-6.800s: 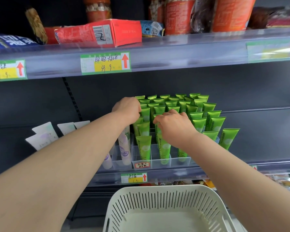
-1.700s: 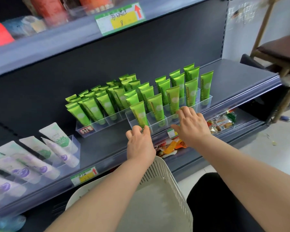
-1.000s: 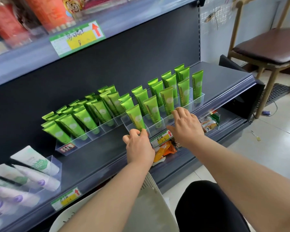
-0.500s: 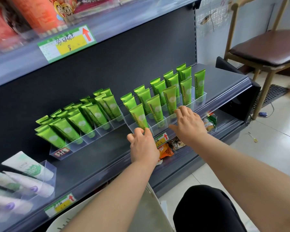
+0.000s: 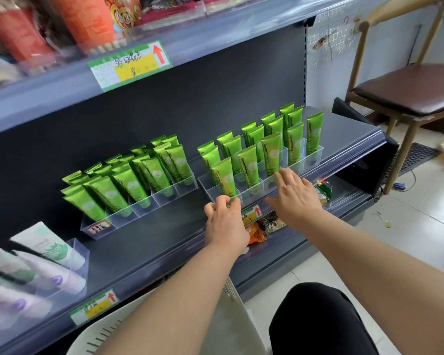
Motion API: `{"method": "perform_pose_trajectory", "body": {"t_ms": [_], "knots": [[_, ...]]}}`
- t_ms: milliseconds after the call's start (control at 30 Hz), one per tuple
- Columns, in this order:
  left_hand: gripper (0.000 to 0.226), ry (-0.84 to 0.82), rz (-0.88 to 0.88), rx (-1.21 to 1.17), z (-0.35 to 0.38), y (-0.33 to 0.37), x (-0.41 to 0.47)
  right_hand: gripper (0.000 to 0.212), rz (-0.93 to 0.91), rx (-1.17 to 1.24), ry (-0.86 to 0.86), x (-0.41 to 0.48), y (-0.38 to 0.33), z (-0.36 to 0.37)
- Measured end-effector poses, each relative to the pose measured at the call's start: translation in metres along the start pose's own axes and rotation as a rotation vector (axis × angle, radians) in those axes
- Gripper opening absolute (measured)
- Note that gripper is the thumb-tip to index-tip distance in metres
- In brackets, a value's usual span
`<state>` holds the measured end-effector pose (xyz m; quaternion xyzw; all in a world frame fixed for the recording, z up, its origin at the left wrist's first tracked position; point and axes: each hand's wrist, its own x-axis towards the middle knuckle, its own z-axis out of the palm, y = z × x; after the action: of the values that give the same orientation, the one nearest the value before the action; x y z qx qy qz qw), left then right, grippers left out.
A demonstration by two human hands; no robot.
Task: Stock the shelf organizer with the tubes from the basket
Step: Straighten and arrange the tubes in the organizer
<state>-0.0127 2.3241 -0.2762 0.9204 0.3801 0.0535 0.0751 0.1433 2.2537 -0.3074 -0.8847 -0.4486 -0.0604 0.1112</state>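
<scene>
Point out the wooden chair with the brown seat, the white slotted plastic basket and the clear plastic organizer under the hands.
wooden chair (image 5: 410, 90): head view, seat cushion.
white slotted plastic basket (image 5: 105, 338): head view, rim.
clear plastic organizer (image 5: 251, 192): head view, front wall.

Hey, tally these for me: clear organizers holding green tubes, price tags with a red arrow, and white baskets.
Clear organizers with green tubes: 2
Red-arrow price tags: 3
White basket: 1
Total: 6
</scene>
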Motion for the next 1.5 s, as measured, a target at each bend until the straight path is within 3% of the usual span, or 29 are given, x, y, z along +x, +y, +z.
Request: {"method": "perform_pose_trajectory", "body": {"t_ms": [200, 367, 700, 933, 1300, 1500], "knots": [[0.059, 0.006, 0.001, -0.084, -0.003, -0.011, -0.009, 0.057, -0.024, 0.030, 0.017, -0.025, -0.026, -0.005], [0.065, 0.001, -0.042, -0.079, -0.014, -0.037, -0.019, 0.042, -0.171, 0.017, 0.081, -0.034, -0.066, -0.016], [0.064, 0.034, -0.284, -0.020, -0.046, -0.145, -0.028, 0.047, -0.416, 0.074, 0.030, -0.012, -0.167, -0.010], [0.063, 0.019, -0.355, 0.022, -0.054, -0.197, -0.015, 0.054, -0.444, 0.061, -0.093, 0.022, -0.214, 0.015], [0.072, -0.023, -0.386, 0.094, -0.041, -0.249, 0.017, 0.067, -0.365, 0.037, -0.152, 0.067, -0.238, 0.037], [0.075, 0.042, -0.392, 0.075, -0.032, -0.255, 0.021, 0.064, -0.325, 0.063, -0.131, 0.071, -0.247, 0.039]]}}
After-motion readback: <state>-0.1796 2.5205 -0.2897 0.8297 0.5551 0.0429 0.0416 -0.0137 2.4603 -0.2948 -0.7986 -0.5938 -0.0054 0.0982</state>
